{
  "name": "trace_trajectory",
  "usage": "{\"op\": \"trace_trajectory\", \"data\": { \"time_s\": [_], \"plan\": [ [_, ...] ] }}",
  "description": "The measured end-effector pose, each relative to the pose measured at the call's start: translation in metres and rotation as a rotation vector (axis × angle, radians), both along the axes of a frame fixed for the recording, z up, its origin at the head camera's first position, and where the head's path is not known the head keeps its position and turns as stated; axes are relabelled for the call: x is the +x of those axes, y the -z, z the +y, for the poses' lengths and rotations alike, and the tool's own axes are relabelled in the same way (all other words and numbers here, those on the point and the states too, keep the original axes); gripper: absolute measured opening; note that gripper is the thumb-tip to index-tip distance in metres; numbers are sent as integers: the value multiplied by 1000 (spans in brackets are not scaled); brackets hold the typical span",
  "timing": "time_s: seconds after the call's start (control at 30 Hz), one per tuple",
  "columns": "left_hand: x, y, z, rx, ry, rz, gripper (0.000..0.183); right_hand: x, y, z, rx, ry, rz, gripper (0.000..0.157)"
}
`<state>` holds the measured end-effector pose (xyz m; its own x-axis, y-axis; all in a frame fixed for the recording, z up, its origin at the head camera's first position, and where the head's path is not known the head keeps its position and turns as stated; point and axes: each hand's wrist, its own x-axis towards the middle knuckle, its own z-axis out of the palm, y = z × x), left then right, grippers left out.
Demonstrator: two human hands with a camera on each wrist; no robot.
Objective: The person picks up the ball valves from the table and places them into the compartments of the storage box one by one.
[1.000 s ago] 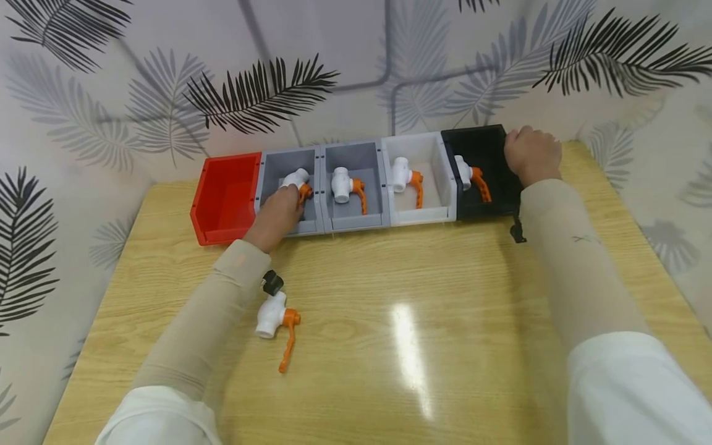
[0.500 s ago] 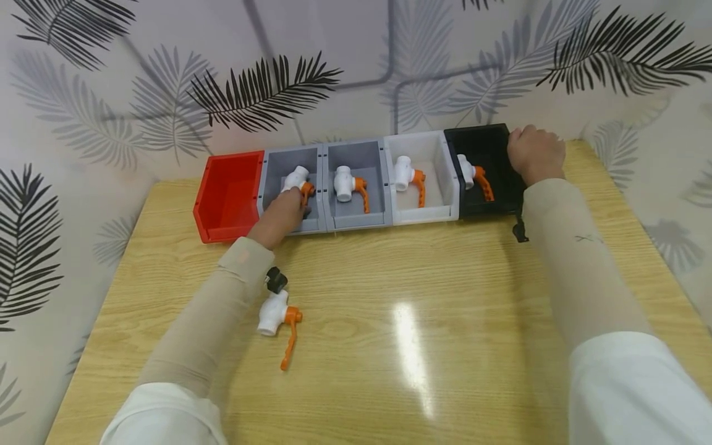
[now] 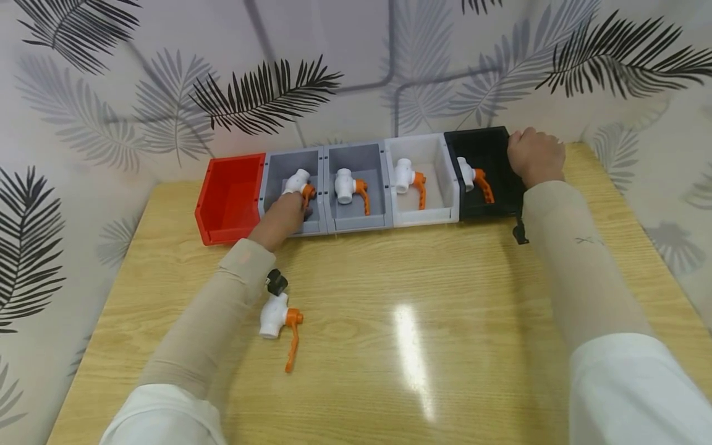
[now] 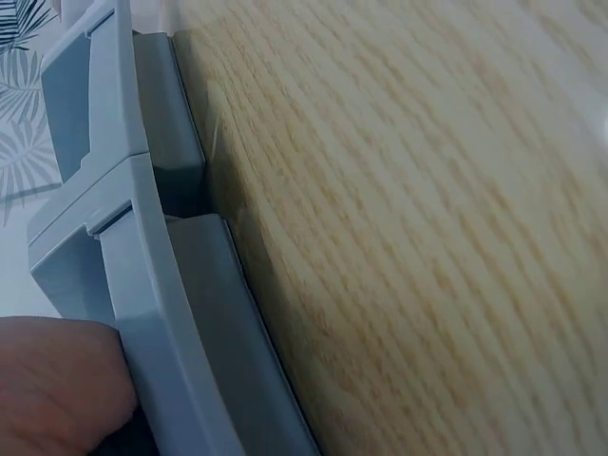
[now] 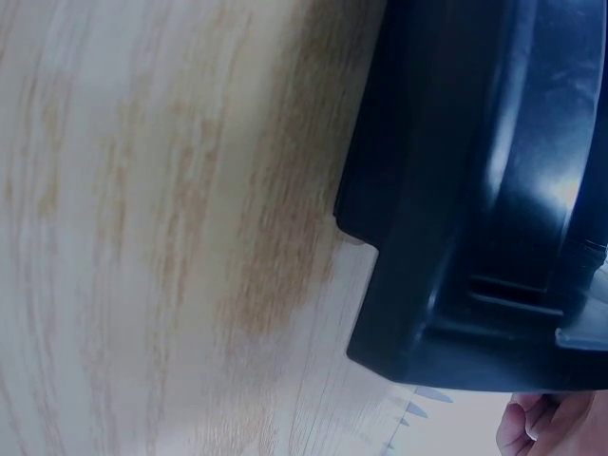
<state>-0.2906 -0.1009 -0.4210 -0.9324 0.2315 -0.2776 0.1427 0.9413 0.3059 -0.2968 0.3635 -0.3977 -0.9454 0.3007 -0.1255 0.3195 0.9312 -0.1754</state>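
Observation:
In the head view my left hand (image 3: 282, 216) reaches into the left grey bin (image 3: 280, 162). Its fingers are around the orange handle of a white ball valve (image 3: 297, 180) lying there; the fingertips are partly hidden. The left wrist view shows part of this hand (image 4: 57, 385) behind the bin's front wall (image 4: 166, 332). Far to the right, my right hand (image 3: 536, 156) grips the right rim of the black bin (image 3: 497, 161); its curled fingers appear at the bottom corner of the right wrist view. Another ball valve (image 3: 468, 173) lies inside that bin.
A red bin (image 3: 230, 191) stands at the row's left end. The second grey bin (image 3: 361, 157) and the white bin (image 3: 434, 157) each hold a ball valve. One more ball valve (image 3: 274, 316) lies on the wooden table (image 3: 356, 358), beside the left forearm. A patterned wall covering rises behind.
The valve at my left hand has turned slightly, and more of its orange handle shows. My right hand stays on the black bin's rim. The head view has shifted a little.

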Motion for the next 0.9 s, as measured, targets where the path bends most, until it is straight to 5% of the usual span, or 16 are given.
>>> {"op": "trace_trajectory", "data": {
  "time_s": [0.43,0.67,0.9],
  "plan": [
    [20,-20,-8,9,132,104,25,-1,3,-1,2,7,-4,65],
    [58,-59,-21,74,122,109,37,1,1,-2,4,1,5,64],
    [102,-65,-52,183,132,217,25,2,-1,-5,6,8,19,63]
  ]
}}
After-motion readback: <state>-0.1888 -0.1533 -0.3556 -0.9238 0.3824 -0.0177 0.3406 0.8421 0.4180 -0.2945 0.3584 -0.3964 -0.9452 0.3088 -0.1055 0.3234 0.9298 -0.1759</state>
